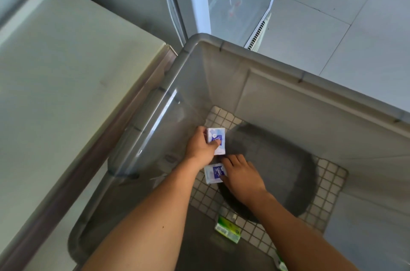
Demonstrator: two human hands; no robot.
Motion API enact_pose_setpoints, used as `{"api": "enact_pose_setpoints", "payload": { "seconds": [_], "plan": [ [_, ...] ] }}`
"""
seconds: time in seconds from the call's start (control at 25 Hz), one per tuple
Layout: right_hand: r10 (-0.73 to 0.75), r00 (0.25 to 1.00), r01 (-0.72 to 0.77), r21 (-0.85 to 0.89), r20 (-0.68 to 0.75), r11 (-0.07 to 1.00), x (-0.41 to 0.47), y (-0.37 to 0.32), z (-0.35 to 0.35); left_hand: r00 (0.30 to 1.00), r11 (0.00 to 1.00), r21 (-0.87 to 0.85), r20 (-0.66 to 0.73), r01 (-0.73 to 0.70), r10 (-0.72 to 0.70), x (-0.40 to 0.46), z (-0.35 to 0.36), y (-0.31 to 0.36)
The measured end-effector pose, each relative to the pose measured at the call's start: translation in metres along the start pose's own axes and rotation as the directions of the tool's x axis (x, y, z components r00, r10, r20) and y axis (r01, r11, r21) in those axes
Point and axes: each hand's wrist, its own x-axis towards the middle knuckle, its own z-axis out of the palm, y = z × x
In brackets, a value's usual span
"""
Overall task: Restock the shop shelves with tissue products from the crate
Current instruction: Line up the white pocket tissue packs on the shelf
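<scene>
I count 2 blue-and-white tissue packs [216,141] [214,172], 2 green packs [228,229] [280,262], and 1 grey crate [244,53].
</scene>
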Motion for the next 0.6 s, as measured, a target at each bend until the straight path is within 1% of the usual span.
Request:
{"api": "enact_pose_setpoints", "payload": {
  "seconds": [0.04, 0.12, 0.16, 0.2, 0.24, 0.28, 0.32, 0.36, 0.4, 0.44, 0.48, 0.56, 0.6],
  "plan": [
    [0.016, 0.999, -0.016, -0.011, 0.039, 1.0, 0.0, -0.003, -0.001, 1.0, 0.998, -0.056, 0.026, 0.005, -0.004, -0.003, -0.006, 0.0],
    [0.083, 0.99, -0.082, -0.014, 0.113, 0.997, -0.002, -0.004, -0.003, 0.998, 0.994, -0.111, 0.068, 0.014, -0.007, -0.008, -0.015, 0.0],
    [0.162, 0.98, -0.171, 0.065, 0.119, 0.983, -0.005, -0.002, -0.007, 0.997, 0.993, -0.121, 0.082, 0.019, -0.009, -0.01, -0.018, 0.0],
    [0.281, 0.954, -0.298, 0.209, 0.107, 0.931, -0.009, 0.001, -0.014, 0.996, 0.991, -0.135, 0.083, 0.023, -0.011, -0.012, -0.021, -0.001],
    [0.413, 0.905, -0.419, 0.38, 0.101, 0.825, -0.014, 0.006, -0.026, 0.997, 0.99, -0.137, 0.077, 0.023, -0.012, -0.015, -0.022, -0.002],
    [0.517, 0.85, -0.479, 0.558, 0.101, 0.678, -0.018, 0.013, -0.038, 0.997, 0.99, -0.136, 0.068, 0.028, -0.019, -0.017, -0.021, -0.003],
    [0.583, 0.805, -0.472, 0.715, 0.11, 0.516, -0.022, 0.018, -0.05, 0.997, 0.99, -0.138, 0.067, 0.039, -0.03, -0.02, -0.02, -0.005],
    [0.604, 0.789, -0.415, 0.823, 0.112, 0.388, -0.025, 0.02, -0.062, 0.996, 0.988, -0.147, 0.078, 0.049, -0.038, -0.022, -0.017, -0.005],
    [0.587, 0.802, -0.346, 0.889, 0.113, 0.3, -0.029, 0.019, -0.074, 0.993, 0.984, -0.168, 0.108, 0.064, -0.046, -0.025, -0.015, -0.005],
    [0.546, 0.831, -0.292, 0.92, 0.109, 0.261, -0.03, 0.016, -0.082, 0.986, 0.972, -0.217, 0.156, 0.088, -0.054, -0.027, -0.012, -0.004],
    [0.498, 0.861, -0.261, 0.931, 0.105, 0.256, -0.031, 0.011, -0.087, 0.972, 0.946, -0.298, 0.23, 0.124, -0.055, -0.032, -0.01, -0.001],
    [0.418, 0.904, -0.232, 0.922, 0.087, 0.31, -0.03, 0.001, -0.086, 0.924, 0.871, -0.443, 0.381, 0.213, -0.032, -0.043, -0.011, 0.01],
    [0.392, 0.917, -0.216, 0.917, 0.073, 0.334, -0.027, -0.003, -0.083, 0.917, 0.862, -0.462, 0.399, 0.208, -0.007, -0.046, -0.014, 0.014]
  ]
}}
